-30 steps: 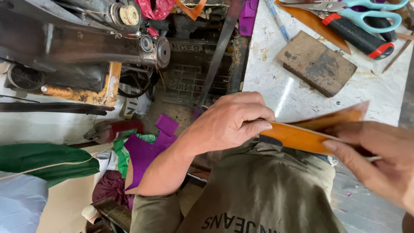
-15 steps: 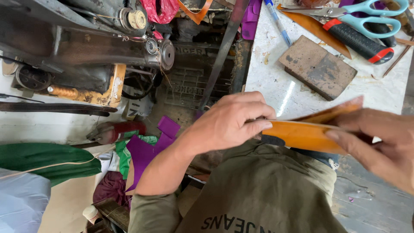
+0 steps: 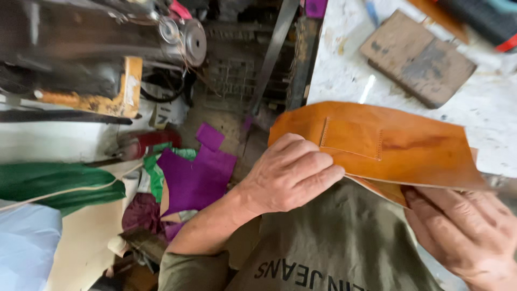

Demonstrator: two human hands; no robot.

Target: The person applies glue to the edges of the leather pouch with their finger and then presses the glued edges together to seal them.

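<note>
Cluttered workshop floor spreads out left of the tan leather piece (image 3: 388, 145), littered with purple scraps (image 3: 196, 175), green offcuts (image 3: 54, 186) and a pale blue bag (image 3: 24, 242), with a dark old machine (image 3: 97, 48) and its round metal wheel (image 3: 193, 40) beyond them. Above the leather piece runs a white, stained desk (image 3: 344, 70), and on it, just past the leather's far edge, lies a worn brown block (image 3: 417, 56). The leather piece is held up over the person's lap, its long axis running left to right, slightly lower toward the right, with a stitched rectangular pocket facing up near its left end. The left hand (image 3: 288, 175) curls over the leather's near-left edge, fingers closed and pinching it. The right hand (image 3: 463, 231) sits beneath the leather's lower right corner, gripping a second layer from below. An olive shirt (image 3: 334, 242) with dark block lettering hangs directly under the leather.
</note>
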